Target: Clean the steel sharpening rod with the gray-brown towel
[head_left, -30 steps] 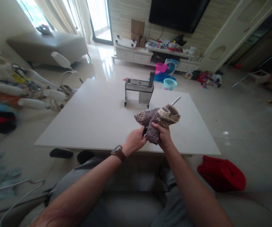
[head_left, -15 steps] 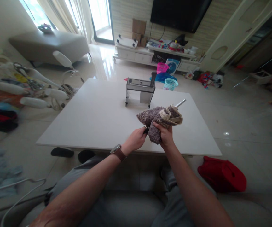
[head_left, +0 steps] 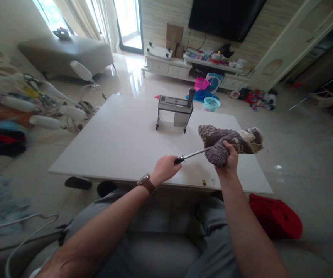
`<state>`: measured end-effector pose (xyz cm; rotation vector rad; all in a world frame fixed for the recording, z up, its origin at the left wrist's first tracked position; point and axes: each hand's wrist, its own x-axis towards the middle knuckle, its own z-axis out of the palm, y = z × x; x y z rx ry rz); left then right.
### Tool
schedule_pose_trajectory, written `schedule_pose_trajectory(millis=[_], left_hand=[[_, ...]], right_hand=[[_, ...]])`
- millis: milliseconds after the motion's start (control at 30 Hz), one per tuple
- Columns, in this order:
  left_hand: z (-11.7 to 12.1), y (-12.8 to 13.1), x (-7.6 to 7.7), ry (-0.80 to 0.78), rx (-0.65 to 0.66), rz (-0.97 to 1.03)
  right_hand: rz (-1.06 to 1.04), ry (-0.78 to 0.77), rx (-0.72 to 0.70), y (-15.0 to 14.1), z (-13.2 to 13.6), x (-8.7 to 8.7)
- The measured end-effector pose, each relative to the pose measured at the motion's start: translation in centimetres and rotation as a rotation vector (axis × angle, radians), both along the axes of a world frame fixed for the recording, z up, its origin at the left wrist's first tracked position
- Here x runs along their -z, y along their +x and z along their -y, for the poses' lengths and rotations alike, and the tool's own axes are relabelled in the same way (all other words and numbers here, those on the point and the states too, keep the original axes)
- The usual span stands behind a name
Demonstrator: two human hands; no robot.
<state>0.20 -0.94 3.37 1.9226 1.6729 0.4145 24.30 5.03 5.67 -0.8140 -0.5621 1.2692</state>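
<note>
Left hand (head_left: 168,168) clenched round the handle of a rod (head_left: 196,153), just above the near part of a white counter (head_left: 120,139). Shaft slanting up to the right, far end hidden by a brown cloth (head_left: 241,139); depth of entry impossible to tell. Watch (head_left: 144,181) on the left wrist. Right hand (head_left: 228,158) grasping the bundled cloth from below, thumb pressed on top; cloth held above the right part of the counter, blocking the view of the surface behind.

Surroundings noted as follows. On the counter, beyond both hands: a rack (head_left: 174,103), upright on short legs, dark handle (head_left: 191,96) jutting up at its right end. Standing apart from rod and cloth, near the far edge. By the near edge, below the right hand: a small brass-coloured piece (head_left: 203,182) and, just beside, a small loop (head_left: 213,181), both too small to identify.

On the floor, right of the counter: a red object (head_left: 276,216), partly covered by the right forearm. Past the far edge: a pale blue basket (head_left: 211,104), with a pink basket (head_left: 201,83) behind. Further back: a low cabinet (head_left: 179,71) bearing boxes (head_left: 174,38) and clutter, below a TV (head_left: 225,19).
</note>
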Motion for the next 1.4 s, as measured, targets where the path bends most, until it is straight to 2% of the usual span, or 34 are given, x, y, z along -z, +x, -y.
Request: schedule_pose_trajectory(millis=[133,300,467,567,833,1400], left_hand=[[-0.4,0.1,0.1,-0.114,-0.087,0.082],[-0.6,0.4,0.3,-0.210,-0.114,0.310],[-0.5,0.9,0.8,-0.211,-0.093,0.500],[-0.5,0.8,1.2,-0.171,-0.069,0.545],[-0.4,0.6,1.4,-0.093,-0.041,0.479],[-0.2,0.7,0.9,-0.089,-0.039,0.472]], right_hand=[[0.023,-0.047,0.000,-1.0,0.7,-0.7],[0.083,-0.074,0.004,-4.1,2.2,0.1],[0.135,-0.137,-0.019,-8.0,4.0,1.1],[0.154,-0.161,-0.044,-9.3,4.6,1.4],[0.144,-0.189,-0.059,-9.4,4.8,1.4],[0.125,-0.204,-0.070,-9.5,5.1,1.0]])
